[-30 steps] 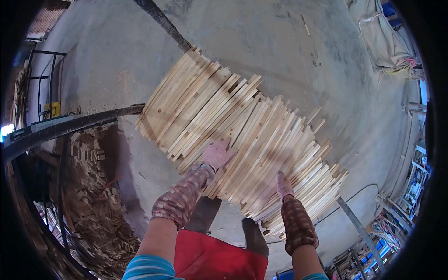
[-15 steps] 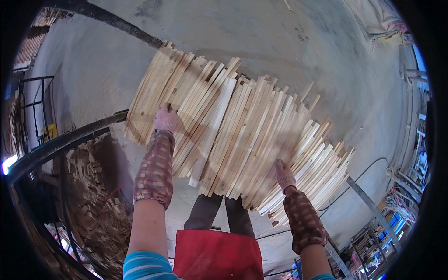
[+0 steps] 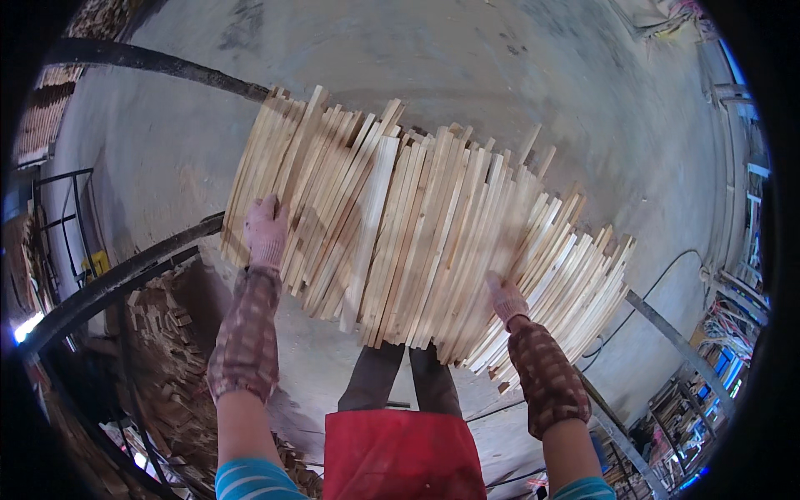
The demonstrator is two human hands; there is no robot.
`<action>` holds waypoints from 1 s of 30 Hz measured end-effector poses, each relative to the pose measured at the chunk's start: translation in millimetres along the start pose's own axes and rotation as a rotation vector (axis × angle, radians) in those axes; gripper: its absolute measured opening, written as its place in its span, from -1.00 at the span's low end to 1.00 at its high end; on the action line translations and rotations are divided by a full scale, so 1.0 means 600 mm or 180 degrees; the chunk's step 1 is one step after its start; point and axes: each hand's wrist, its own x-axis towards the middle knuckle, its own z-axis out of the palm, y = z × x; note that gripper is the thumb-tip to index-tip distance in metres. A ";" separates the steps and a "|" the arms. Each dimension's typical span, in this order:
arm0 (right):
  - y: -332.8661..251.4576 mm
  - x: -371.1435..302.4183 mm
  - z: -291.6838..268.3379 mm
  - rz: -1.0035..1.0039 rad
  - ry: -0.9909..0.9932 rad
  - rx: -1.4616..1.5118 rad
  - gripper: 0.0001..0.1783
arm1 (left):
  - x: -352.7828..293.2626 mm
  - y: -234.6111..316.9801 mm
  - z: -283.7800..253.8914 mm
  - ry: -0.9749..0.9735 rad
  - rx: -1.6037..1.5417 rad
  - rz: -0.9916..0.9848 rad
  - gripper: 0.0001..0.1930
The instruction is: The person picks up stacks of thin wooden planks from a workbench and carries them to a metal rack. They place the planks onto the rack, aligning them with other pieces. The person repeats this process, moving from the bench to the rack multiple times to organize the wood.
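A wide layer of pale wooden strips (image 3: 421, 233) lies side by side in front of me, slanting down to the right, with uneven ends. My left hand (image 3: 267, 229), in a pinkish work glove, is on the left part of the layer. Its fingers are bent and closed at a wooden strip (image 3: 304, 137) whose far end juts past its neighbours; the fingertips are partly hidden. Gloved too, my right hand (image 3: 506, 302) lies on the strips right of the middle, fingers stretched out and slightly blurred. Checked sleeve covers are on both forearms.
Dark metal bars (image 3: 133, 258) run in from the left, and a grey metal bar (image 3: 675, 337) extends at the right. Below left is a heap of wood offcuts (image 3: 171, 358). A black cable (image 3: 642, 300) trails over the concrete floor (image 3: 433, 50). My red apron (image 3: 400, 454) hangs below.
My left hand has moved left and nearer to me along the strips. One strip at the left now sticks out farther at its far end. The right hand stays near the same strips.
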 end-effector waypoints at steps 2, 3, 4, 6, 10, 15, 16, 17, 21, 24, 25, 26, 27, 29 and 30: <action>0.009 0.005 0.008 0.0070 0.0076 -0.0062 0.03 | -0.028 0.063 -0.051 -0.1321 -0.1278 -0.0512 -0.65; -0.003 0.000 0.005 0.0048 0.0046 -0.0075 0.05 | -0.065 0.042 -0.005 -0.1250 -0.1721 -0.0653 -0.61; -0.016 -0.007 -0.002 0.0030 0.0018 -0.0097 0.08 | -0.106 0.026 0.047 -0.1172 -0.2173 -0.0793 -0.56; -0.024 -0.015 -0.006 -0.0029 0.0064 -0.0021 0.11 | -0.155 0.041 0.116 -0.1298 -0.2198 -0.0599 -0.51; -0.012 -0.008 -0.002 -0.0047 0.0168 0.0063 0.12 | -0.187 0.115 0.155 -0.1053 -0.1423 -0.0275 -0.40; -0.016 -0.015 -0.007 -0.0068 0.0210 0.0077 0.11 | -0.227 0.171 0.146 -0.0463 -0.0602 0.0025 -0.32; -0.018 -0.019 -0.005 -0.0080 0.0269 0.0122 0.11 | -0.231 0.174 0.150 -0.0330 -0.0773 0.0065 -0.33; -0.021 -0.025 -0.005 -0.0096 0.0322 0.0160 0.10 | -0.235 0.177 0.152 -0.0197 -0.0941 0.0097 -0.34; -0.029 -0.035 -0.014 0.0057 0.0167 0.0051 0.07 | -0.244 0.208 0.126 -0.0256 -0.1526 -0.0250 -0.36; -0.032 -0.042 -0.016 0.0058 0.0186 0.0066 0.05 | -0.249 0.203 0.130 -0.0163 -0.1577 -0.0097 -0.37; -0.035 -0.044 -0.017 0.0082 0.0184 0.0064 0.05 | -0.249 0.200 0.132 -0.0202 -0.1682 -0.0284 -0.37; -0.035 -0.042 -0.020 0.0105 0.0200 0.0063 0.05 | -0.243 0.203 0.135 -0.0236 -0.1802 -0.0464 -0.37; -0.030 -0.037 -0.017 0.0082 0.0233 0.0039 0.05 | -0.236 0.206 0.137 -0.0271 -0.1920 -0.0645 -0.37; -0.026 -0.032 -0.008 0.0037 0.0285 -0.0011 0.05 | -0.218 0.184 0.141 -0.0615 -0.2257 -0.0586 -0.39; -0.024 -0.031 -0.007 0.0017 0.0281 -0.0030 0.05 | -0.214 0.174 0.145 -0.0789 -0.2418 -0.0560 -0.39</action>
